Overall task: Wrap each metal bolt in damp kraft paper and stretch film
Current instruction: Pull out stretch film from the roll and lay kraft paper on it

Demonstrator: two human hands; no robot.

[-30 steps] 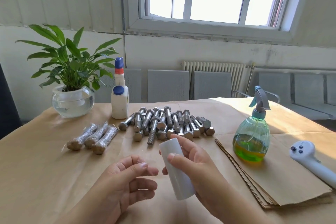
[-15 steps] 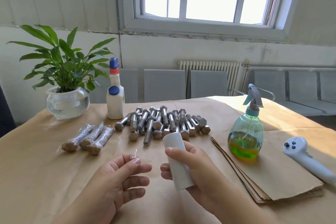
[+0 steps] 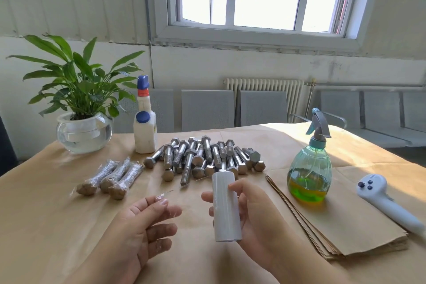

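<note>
1. Holding the stretch film roll (image 3: 225, 206) upright, the right hand (image 3: 252, 214) had fingers and thumb curled round it, just above the table (image 3: 46, 226).
2. The left hand (image 3: 140, 223) pinched the loose film tail (image 3: 169, 191) between thumb and forefinger; a thin clear strip ran from there toward the roll. Hard to see how much film was free.
3. Bare bolts (image 3: 202, 159) sat in a heap just beyond the roll, near mid-table. Three wrapped bolts (image 3: 110, 178) lay side by side to the left of the heap, so three looked done and most of the pile remained.
4. Kraft paper sheets (image 3: 345, 219) were stacked on the right, with the spray bottle (image 3: 309, 168) standing on the stack. No bolt was in either hand, and no paper-wrapped bolt was waiting that I could see.
5. Step in hand, my read: freeing the film's leading edge.
6. To do it well:
   - keep the pinch on the tail firm and pull it out flat, not twisted, or it ropes and sticks to itself
   - let the roll turn in a loose right grip rather than dragging film off a locked roll
   - draw only enough to cover one bolt
   - dampen and wrap the paper first, then start film at the head end under light tension.
</note>
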